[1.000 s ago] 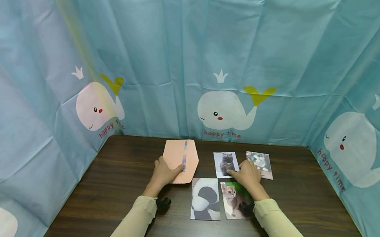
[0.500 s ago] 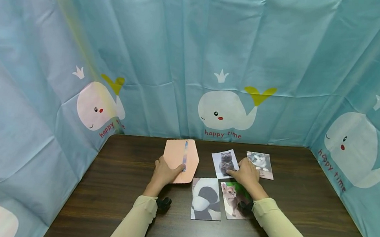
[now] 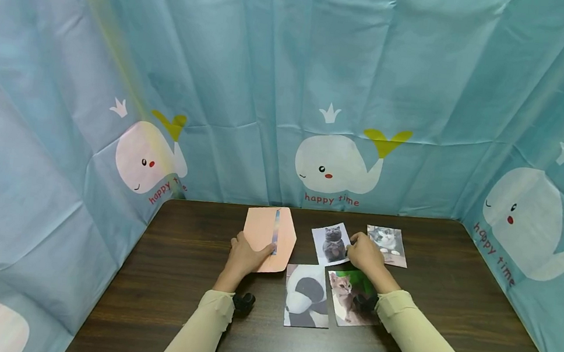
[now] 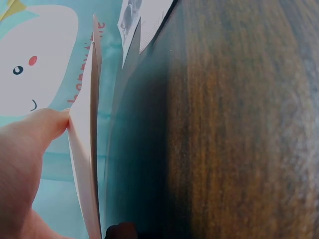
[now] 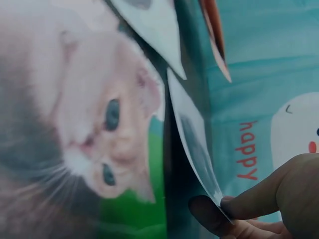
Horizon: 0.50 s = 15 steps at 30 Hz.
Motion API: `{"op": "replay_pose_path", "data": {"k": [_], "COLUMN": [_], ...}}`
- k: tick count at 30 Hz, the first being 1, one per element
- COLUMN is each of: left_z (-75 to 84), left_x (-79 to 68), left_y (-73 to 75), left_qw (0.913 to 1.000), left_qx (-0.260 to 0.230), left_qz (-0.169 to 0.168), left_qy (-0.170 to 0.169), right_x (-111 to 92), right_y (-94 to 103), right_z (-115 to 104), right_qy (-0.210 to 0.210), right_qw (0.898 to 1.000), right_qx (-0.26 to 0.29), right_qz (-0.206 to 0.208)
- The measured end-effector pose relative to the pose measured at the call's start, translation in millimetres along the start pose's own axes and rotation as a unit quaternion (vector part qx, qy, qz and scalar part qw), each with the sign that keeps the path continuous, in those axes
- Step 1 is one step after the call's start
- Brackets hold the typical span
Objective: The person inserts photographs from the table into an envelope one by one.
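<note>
My left hand [image 3: 244, 255] holds a pale pink envelope [image 3: 260, 220] with a bluish strip down it. In the left wrist view the thumb presses on one face of the envelope [image 4: 82, 129], and its edge stands off the table. My right hand [image 3: 369, 253] pinches the right edge of a photo card [image 3: 331, 244] of a grey cat. The right wrist view shows the thumb and a finger on either side of that card [image 5: 192, 137], which is tilted up. Beneath the right wrist lies a photo card of a ginger kitten [image 3: 343, 301] on green.
A card with a dark-and-white picture [image 3: 303, 311] lies left of the kitten card. At the back right is another cat photo card [image 3: 393, 248], close to the right hand. A blue whale-print curtain [image 3: 242, 159] borders the dark wooden table [image 3: 169, 279].
The grey cat card has shifted slightly left and turned. My right fingers have drawn from its face to its right edge. The left hand and envelope look the same.
</note>
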<state>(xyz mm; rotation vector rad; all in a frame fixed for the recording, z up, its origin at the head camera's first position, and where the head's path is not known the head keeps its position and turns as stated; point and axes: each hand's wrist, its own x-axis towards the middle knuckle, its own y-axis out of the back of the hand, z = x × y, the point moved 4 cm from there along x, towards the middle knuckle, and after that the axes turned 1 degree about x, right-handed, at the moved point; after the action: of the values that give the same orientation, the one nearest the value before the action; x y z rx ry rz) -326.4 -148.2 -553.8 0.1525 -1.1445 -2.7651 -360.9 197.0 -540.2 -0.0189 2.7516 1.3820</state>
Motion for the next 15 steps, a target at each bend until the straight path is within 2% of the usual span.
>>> {"op": "replay_pose_path", "data": {"k": [7,15], "left_z": [-0.8,1.3], "left_x": [1.9,-1.3], "left_y": [-0.6,1.5], "left_qw": [1.0000,1.0000], "left_qx": [0.002,-0.007], "left_qz": [0.001,0.002], "left_qy": [0.000,0.002], "right_x": [0.9,1.5], "right_y": [3.9,1.4], "right_z": [-6.2,-8.1], "right_qy": [0.019,0.020], "right_qw": [0.999,0.994], "right_qx": [0.046,0.103], "right_qz": [0.000,0.009]}}
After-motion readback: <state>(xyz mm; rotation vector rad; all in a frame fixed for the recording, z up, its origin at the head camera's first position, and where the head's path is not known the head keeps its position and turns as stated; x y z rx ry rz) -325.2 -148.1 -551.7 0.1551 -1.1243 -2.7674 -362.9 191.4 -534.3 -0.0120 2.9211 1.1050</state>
